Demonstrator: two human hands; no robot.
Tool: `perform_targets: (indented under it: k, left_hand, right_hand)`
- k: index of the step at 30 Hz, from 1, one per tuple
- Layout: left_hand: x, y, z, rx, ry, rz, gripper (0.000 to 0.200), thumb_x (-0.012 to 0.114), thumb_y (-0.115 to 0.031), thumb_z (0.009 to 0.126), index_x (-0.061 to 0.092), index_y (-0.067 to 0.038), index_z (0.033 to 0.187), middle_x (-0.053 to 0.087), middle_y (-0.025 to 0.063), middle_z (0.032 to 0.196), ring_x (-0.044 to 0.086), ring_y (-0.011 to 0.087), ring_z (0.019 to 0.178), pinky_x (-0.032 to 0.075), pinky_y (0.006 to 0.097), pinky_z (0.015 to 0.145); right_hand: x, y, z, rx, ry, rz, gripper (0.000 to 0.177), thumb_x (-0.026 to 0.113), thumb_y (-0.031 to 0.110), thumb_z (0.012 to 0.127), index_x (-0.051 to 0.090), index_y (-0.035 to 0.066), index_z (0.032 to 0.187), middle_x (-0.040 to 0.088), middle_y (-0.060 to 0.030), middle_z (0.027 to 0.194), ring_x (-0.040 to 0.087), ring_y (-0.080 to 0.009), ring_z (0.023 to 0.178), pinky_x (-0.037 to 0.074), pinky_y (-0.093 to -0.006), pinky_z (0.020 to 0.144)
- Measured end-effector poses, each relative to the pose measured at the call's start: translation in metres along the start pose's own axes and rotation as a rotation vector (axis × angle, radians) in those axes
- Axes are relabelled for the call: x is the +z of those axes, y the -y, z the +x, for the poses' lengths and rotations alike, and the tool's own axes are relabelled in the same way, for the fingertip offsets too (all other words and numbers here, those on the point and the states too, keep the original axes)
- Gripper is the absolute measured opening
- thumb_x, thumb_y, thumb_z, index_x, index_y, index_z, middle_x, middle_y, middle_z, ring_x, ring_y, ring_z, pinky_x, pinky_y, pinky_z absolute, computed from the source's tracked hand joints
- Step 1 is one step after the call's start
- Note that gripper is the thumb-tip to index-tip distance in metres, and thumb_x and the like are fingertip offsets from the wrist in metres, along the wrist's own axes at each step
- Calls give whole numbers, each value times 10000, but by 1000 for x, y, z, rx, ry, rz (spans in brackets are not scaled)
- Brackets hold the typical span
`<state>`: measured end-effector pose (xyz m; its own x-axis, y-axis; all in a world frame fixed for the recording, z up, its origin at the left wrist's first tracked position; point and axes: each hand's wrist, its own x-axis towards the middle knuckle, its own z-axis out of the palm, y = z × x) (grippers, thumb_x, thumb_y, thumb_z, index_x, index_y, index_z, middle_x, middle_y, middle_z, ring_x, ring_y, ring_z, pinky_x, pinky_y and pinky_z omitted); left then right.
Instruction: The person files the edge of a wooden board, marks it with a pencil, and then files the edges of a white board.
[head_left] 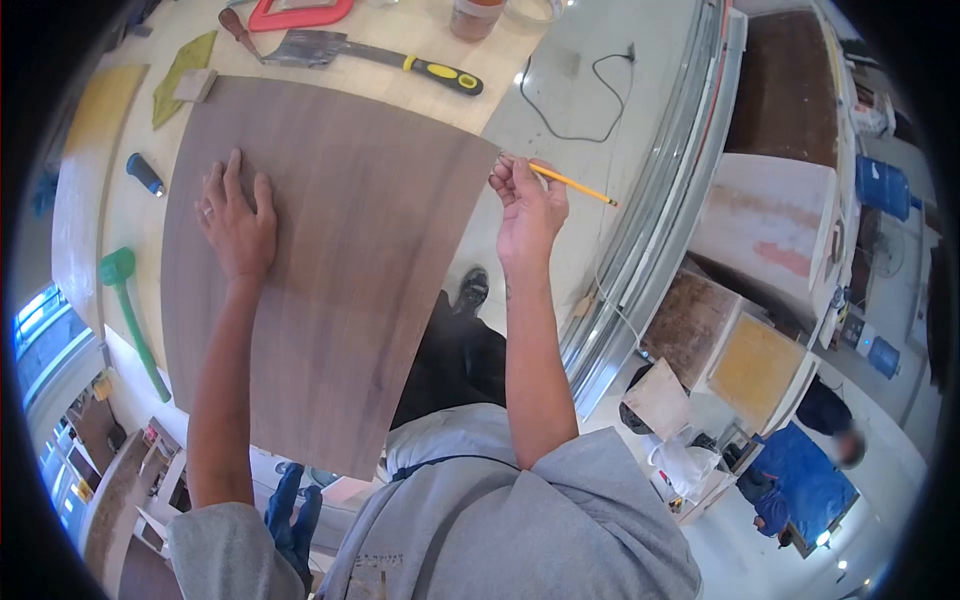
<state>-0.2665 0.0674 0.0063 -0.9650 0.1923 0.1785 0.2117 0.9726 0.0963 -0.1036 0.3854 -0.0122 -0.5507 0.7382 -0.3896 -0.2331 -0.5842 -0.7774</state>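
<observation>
A brown wood-grain board (pixel 330 250) lies on the light worktable (pixel 400 30) and reaches toward my body. My left hand (pixel 238 220) rests flat on the board's left part, fingers spread. At the board's right edge, near its far corner, my right hand (pixel 528 205) pinches a yellow pencil (pixel 575 184). The eraser end points right; the tip is hidden by my fingers. Beyond the board's far edge lies a saw-like hand tool with a black and yellow handle (pixel 445 76). Left of the board are a blue-handled tool (pixel 145 174) and a green mallet (pixel 130 315).
Far on the table sit a red frame-shaped item (pixel 300 14), a jar (pixel 476 18) and a green cloth-like piece (pixel 182 80). A black cord (pixel 605 125) lies on the floor. Long metal profiles (pixel 650 200) and stacked boxes (pixel 765 215) stand right. Another person (pixel 830 415) is at lower right.
</observation>
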Motion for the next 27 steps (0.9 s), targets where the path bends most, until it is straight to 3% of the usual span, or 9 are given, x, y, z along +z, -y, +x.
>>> perform_targets:
  k: [6, 27]
  left_hand:
    - [4, 2, -1, 17, -18, -26, 583, 539, -459, 1088, 503, -204, 1611, 442, 158, 1667, 358, 334, 1586, 193, 544, 1317]
    - [9, 7, 0, 45, -48, 43, 591, 484, -510, 1107, 501, -216, 1620, 465, 158, 1653, 399, 327, 1560, 219, 514, 1305]
  right_hand:
    - [7, -2, 0, -50, -61, -69, 321, 755, 40, 1004, 507, -1, 1204, 757, -208, 1028, 745, -222, 849, 639, -362, 810]
    - [7, -13, -28, -88, -144, -163, 319, 716, -19, 1001, 469, -17, 1204, 736, -189, 984, 728, -205, 846, 633, -377, 833]
